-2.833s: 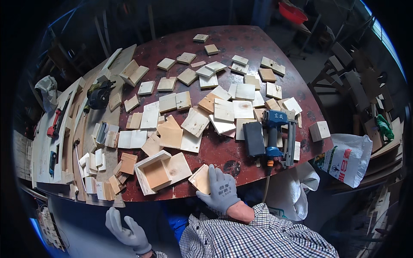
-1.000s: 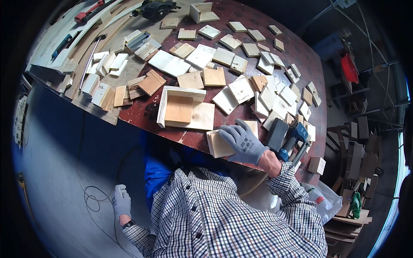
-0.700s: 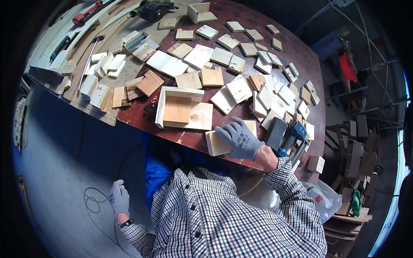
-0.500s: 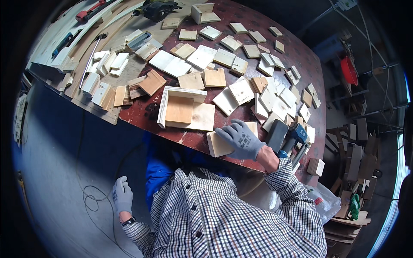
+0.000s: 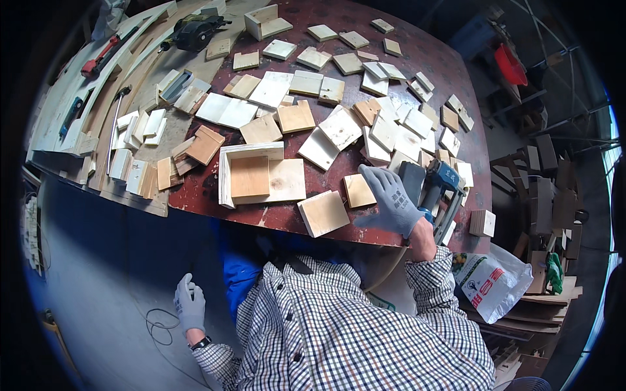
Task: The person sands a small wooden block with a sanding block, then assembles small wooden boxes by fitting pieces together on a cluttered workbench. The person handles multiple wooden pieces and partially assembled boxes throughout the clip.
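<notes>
My right hand (image 5: 394, 203), in a grey glove, is over the table's near edge with fingers stretched out and thumb apart; it holds nothing. Its fingertips are close to a small wooden block (image 5: 357, 191); whether they touch it I cannot tell. Just right of the hand lies a blue and black nail gun (image 5: 443, 179). Another wooden block (image 5: 324, 214) sits at the table edge, left of the hand. Farther left stands a corner-shaped wooden assembly (image 5: 287, 179) with a board inside. My left hand (image 5: 189, 303), also gloved, hangs low by my side, empty, its fingers loosely apart.
Many loose wood pieces cover the red table (image 5: 195, 190). On the left bench lie a hammer (image 5: 117, 117), a red tool (image 5: 101, 57) and a dark power tool (image 5: 195, 31). A white plastic bag (image 5: 492, 280) and stacked boards (image 5: 544, 306) are at the right.
My right hand has come off the block at the table edge and moved right, toward the nail gun. The small block beside it is now uncovered. The view has shifted; my left hand stays low.
</notes>
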Action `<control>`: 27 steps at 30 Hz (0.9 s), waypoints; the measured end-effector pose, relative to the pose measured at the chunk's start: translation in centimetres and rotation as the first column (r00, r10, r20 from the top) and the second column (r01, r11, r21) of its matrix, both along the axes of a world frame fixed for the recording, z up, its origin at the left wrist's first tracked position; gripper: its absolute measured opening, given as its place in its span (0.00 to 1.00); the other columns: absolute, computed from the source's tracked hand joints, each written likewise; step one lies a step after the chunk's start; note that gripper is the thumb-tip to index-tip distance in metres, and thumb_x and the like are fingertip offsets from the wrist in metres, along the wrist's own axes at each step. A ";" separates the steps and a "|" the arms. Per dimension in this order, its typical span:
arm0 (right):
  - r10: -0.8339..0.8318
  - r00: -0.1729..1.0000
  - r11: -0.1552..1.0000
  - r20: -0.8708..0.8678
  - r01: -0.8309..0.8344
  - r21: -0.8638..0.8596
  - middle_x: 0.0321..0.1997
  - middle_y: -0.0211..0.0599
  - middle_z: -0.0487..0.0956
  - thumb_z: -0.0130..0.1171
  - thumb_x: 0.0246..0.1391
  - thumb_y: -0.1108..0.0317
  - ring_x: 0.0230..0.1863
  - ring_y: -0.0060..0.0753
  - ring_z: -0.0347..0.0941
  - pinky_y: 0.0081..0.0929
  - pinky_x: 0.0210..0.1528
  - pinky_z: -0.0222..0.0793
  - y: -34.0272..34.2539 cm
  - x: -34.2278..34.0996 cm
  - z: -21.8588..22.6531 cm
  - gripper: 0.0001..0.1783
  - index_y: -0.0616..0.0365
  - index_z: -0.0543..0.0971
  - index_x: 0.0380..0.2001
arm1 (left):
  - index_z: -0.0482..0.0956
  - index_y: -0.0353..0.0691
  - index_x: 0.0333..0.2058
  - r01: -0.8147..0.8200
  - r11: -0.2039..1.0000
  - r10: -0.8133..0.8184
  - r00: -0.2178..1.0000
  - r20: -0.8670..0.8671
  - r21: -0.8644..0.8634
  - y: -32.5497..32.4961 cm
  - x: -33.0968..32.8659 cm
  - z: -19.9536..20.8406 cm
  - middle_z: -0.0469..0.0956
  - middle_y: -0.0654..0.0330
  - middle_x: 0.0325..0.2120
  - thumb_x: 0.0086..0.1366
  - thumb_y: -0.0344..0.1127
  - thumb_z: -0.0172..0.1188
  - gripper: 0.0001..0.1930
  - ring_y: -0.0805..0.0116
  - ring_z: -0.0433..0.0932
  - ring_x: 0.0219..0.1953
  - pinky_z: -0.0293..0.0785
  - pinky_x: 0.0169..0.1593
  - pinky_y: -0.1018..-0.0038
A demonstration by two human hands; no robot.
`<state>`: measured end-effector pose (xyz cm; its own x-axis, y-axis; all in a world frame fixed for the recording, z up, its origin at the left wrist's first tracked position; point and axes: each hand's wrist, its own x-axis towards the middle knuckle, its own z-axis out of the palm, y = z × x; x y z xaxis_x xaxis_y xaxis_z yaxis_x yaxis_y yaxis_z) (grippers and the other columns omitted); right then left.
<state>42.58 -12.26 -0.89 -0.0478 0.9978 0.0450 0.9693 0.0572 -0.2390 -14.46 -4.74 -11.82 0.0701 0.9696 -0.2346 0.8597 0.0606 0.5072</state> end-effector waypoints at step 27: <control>-0.452 0.864 0.879 -0.223 0.390 -0.274 0.47 0.55 0.84 0.71 0.54 0.41 0.52 0.57 0.81 0.52 0.56 0.72 14.4 -19.4 -4.7 0.47 0.69 0.68 0.62 | 0.76 0.34 0.62 0.176 0.960 -0.264 0.826 0.498 0.218 12.3 19.6 0.4 0.81 0.45 0.54 0.64 0.39 0.70 0.30 0.46 0.82 0.56 0.78 0.60 0.58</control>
<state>23.15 2.19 -5.58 0.3618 0.9058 -0.2206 0.7828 -0.4237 -0.4557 5.13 7.56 -11.38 0.3537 0.9341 0.0490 0.4489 -0.2155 0.8672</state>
